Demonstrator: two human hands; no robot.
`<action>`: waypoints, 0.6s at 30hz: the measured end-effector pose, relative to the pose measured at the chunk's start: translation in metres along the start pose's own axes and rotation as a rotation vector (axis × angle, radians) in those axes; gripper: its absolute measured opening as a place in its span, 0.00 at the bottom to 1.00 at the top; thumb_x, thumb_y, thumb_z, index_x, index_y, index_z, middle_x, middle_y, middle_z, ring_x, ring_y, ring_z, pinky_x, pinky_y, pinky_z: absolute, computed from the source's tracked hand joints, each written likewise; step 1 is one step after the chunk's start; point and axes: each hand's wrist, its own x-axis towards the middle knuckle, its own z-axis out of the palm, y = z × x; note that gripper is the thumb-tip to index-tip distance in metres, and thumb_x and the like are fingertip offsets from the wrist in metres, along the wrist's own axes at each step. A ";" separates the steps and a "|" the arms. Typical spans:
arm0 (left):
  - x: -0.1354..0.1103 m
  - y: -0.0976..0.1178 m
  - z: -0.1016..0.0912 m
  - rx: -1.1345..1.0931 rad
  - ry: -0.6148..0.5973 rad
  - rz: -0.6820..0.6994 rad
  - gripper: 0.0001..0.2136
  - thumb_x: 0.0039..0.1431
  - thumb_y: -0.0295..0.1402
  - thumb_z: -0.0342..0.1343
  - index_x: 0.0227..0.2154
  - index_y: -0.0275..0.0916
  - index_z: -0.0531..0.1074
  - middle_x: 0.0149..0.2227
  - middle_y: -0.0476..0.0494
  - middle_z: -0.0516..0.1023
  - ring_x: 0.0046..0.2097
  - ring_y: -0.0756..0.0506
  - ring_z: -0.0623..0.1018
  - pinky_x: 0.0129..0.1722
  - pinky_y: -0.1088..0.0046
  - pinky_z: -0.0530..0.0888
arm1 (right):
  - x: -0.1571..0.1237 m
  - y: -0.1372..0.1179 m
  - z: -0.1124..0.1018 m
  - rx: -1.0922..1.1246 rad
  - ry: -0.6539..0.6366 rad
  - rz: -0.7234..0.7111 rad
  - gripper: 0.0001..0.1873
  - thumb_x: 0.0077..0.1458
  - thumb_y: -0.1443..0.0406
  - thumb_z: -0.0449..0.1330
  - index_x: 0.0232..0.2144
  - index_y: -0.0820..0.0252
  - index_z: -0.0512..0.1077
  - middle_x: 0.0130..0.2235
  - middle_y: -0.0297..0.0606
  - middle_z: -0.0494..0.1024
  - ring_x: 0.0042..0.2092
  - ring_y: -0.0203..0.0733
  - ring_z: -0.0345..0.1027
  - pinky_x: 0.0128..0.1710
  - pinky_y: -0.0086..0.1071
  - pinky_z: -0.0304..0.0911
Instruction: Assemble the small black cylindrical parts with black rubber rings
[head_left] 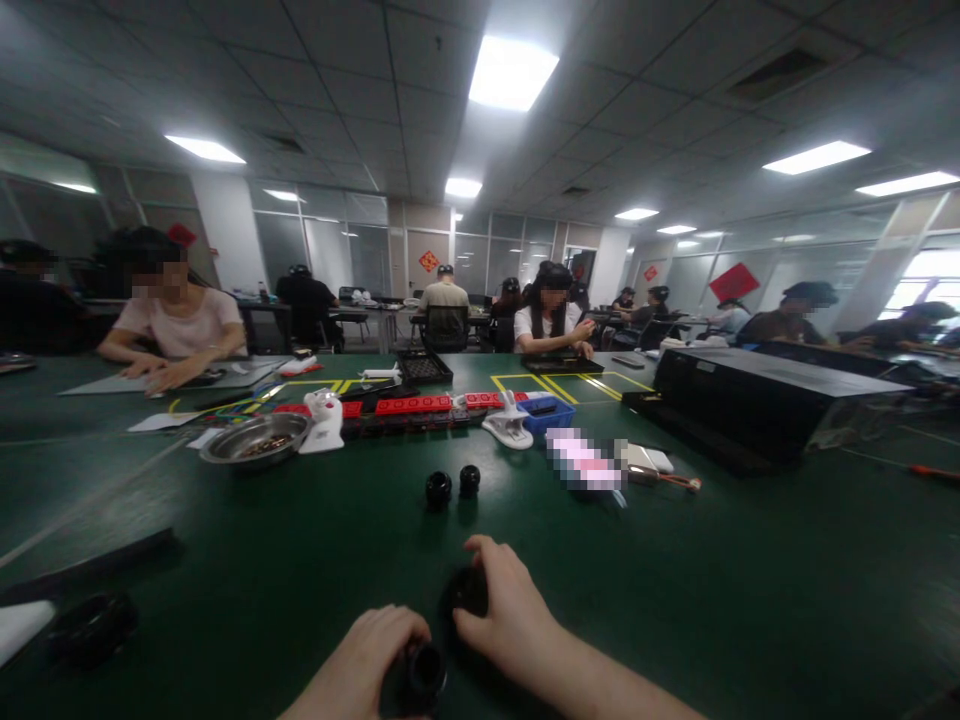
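My left hand point(367, 665) curls its fingers around a black hollow fitting point(426, 668) whose round opening faces up toward me. Close beside it, my right hand point(510, 600) is closed around a black round part point(466, 592) on the green table; its shape is partly hidden by the fingers and dim. Farther out stand two small black round fittings, one point(438, 489) slightly larger than the other point(469, 480). A large black ring-shaped part point(94, 628) lies at the lower left.
On the green table point(697, 580) are a metal bowl point(217, 452) with small pieces, white clip stands point(511, 420), red-and-black strips point(412, 405), a blue tray point(551, 418) and a large black case point(765, 400). A long dark strip point(97, 568) lies left. Other people sit beyond.
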 end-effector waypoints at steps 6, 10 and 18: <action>0.001 -0.010 -0.005 0.165 0.146 0.010 0.13 0.42 0.33 0.59 0.34 0.41 0.69 0.39 0.46 0.71 0.42 0.41 0.69 0.43 0.66 0.64 | -0.006 -0.009 -0.011 -0.293 -0.109 -0.064 0.34 0.38 0.70 0.58 0.52 0.64 0.61 0.47 0.46 0.70 0.48 0.51 0.61 0.50 0.41 0.55; 0.004 -0.023 -0.029 0.389 0.284 -0.148 0.15 0.49 0.40 0.53 0.38 0.39 0.71 0.41 0.41 0.71 0.44 0.39 0.69 0.44 0.62 0.63 | -0.007 -0.008 -0.013 -0.306 -0.138 -0.071 0.35 0.40 0.68 0.60 0.53 0.64 0.61 0.49 0.46 0.69 0.49 0.52 0.60 0.51 0.41 0.55; -0.014 -0.062 -0.092 0.695 0.046 -0.392 0.25 0.42 0.48 0.57 0.42 0.37 0.73 0.42 0.35 0.74 0.45 0.36 0.71 0.43 0.59 0.65 | -0.007 -0.014 -0.021 -0.277 -0.177 -0.069 0.32 0.48 0.59 0.59 0.54 0.63 0.60 0.51 0.46 0.68 0.51 0.52 0.60 0.52 0.44 0.54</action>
